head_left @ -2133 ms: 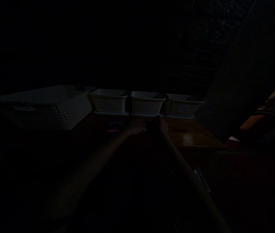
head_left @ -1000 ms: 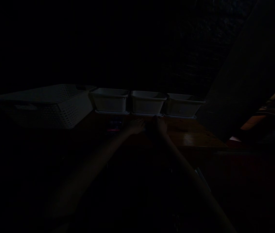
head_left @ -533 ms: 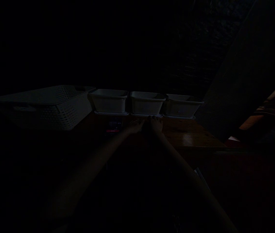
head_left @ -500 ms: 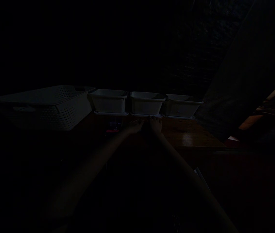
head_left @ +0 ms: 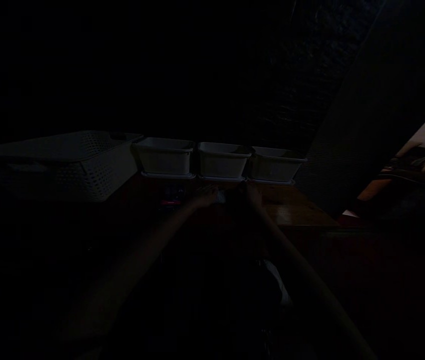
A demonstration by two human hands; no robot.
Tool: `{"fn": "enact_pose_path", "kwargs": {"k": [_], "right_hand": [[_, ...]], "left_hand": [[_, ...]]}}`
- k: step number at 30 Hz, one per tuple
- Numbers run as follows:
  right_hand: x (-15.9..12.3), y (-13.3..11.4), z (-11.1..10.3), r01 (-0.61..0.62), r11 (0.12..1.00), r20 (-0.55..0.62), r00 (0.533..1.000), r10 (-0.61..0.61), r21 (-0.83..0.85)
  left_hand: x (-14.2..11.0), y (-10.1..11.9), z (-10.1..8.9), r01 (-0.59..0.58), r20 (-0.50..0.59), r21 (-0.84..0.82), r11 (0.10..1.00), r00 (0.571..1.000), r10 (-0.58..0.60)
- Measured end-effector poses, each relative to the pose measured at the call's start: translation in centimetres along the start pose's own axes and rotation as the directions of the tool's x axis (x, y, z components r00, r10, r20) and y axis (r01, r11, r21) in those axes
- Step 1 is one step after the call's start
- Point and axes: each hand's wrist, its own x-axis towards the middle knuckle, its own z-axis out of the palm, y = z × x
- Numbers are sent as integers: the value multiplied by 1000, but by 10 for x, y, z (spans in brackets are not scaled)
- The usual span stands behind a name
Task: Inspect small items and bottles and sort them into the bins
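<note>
Left hand: the left hand [head_left: 208, 196] is held low over the wooden tabletop [head_left: 302, 204], its fingers pointed toward 3 o'clock; whether they are closed or parted cannot be told.
Right hand: the right hand [head_left: 253, 195] is placed opposite, nearer the table's bare right part; its finger state is hidden by darkness.
Pale item: a small pale item [head_left: 221, 196] is seen between the hands, just beside the left fingertips; contact cannot be made out.
Phone: a lit phone screen [head_left: 172, 196], crossed by a red band, is seen at 9 o'clock from the hands.
Bins: three pale bins are lined up behind, the left bin [head_left: 166, 160] at 10 o'clock, the middle bin [head_left: 223, 162] at 12, the right bin [head_left: 274, 166] at 2.
Basket: a perforated plastic basket [head_left: 98, 175] is set beyond the phone, at 9 o'clock.
</note>
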Motion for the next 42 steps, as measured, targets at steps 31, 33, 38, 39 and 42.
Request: {"fn": "enact_pose_path", "kwargs": {"k": [31,33,38,39,42], "right_hand": [[1,-32,30,30,997,48,998,-27,-67],[1,-31,32,26,998,41,999,-24,-65],[1,-33,32,19,998,48,999,-16,-67],[0,-33,31,20,998,54,998,-16,-65],[0,-33,28,17,998,67,998,-13,-59]], "left_hand": [[25,62,-27,266,-153,10,964,953,-262],[22,60,-20,287,-139,21,958,949,-282],[12,43,-14,293,-98,28,956,952,-289],[10,39,-15,288,-92,29,957,954,-284],[4,27,-17,271,-73,37,962,961,-267]]}}
